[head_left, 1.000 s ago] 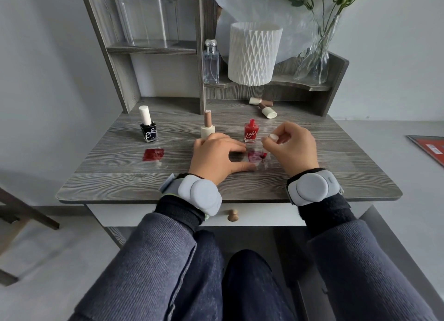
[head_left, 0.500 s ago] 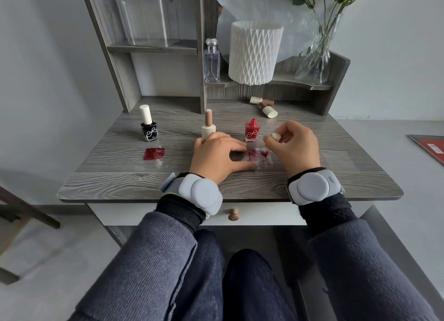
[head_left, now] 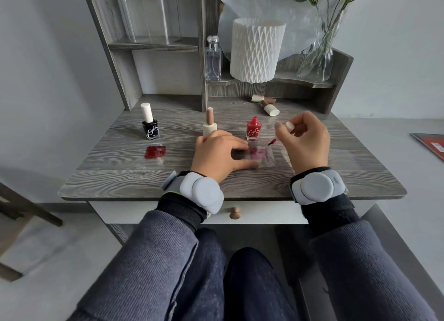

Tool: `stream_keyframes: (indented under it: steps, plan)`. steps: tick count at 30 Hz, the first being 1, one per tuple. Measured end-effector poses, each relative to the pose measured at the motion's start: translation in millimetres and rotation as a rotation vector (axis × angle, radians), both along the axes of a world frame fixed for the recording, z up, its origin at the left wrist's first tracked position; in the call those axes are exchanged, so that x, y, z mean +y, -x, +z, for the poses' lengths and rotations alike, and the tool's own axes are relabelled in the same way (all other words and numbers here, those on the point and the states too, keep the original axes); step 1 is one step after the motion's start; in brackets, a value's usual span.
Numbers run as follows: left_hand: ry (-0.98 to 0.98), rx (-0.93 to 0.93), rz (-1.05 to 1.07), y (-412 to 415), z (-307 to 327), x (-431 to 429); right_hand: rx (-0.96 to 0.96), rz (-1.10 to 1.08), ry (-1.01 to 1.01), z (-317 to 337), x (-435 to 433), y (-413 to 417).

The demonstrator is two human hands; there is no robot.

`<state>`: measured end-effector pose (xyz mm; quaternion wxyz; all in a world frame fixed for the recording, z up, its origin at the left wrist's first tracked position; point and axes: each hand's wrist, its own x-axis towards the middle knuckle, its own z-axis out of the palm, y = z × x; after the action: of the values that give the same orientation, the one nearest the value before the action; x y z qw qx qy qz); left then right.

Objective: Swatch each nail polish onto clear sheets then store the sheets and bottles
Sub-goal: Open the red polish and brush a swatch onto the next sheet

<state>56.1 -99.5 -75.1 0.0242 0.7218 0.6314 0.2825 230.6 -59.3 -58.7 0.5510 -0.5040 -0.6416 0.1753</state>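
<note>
My left hand (head_left: pixel 217 153) presses flat on a clear sheet (head_left: pixel 262 157) that carries a red-pink smear. My right hand (head_left: pixel 304 140) pinches the white cap of a polish brush (head_left: pixel 272 141), whose red tip hangs just above the sheet's far edge. The open red bottle (head_left: pixel 253 129) stands right behind the sheet. A beige bottle (head_left: pixel 210 124) stands behind my left hand, and a black bottle (head_left: pixel 149 126) with a white cap stands at the left. In front of the black bottle lies another sheet with a dark red swatch (head_left: pixel 155 152).
Two more small bottles (head_left: pixel 268 104) lie on their sides at the back of the grey wooden desk (head_left: pixel 120 176). On the shelves stand a clear box (head_left: pixel 149 18), a perfume bottle (head_left: pixel 213 58), a white ribbed vase (head_left: pixel 255 49) and a glass vase (head_left: pixel 319 51). A drawer knob (head_left: pixel 234 212) sits below the desk edge.
My right hand has lifted and moved right, raising the brush off the smear. My left hand has stayed pressed on the sheet.
</note>
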Motion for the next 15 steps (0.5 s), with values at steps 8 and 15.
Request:
stream_keyframes:
  steps: [8,15]
  plan:
    - [-0.013,0.013,0.002,-0.2,-1.3,-0.1,-0.192,0.089,0.142,-7.4,6.7,1.2]
    - [-0.005,0.019,0.003,0.4,-0.2,0.0,-0.058,0.079,0.059,-2.4,2.4,1.6]
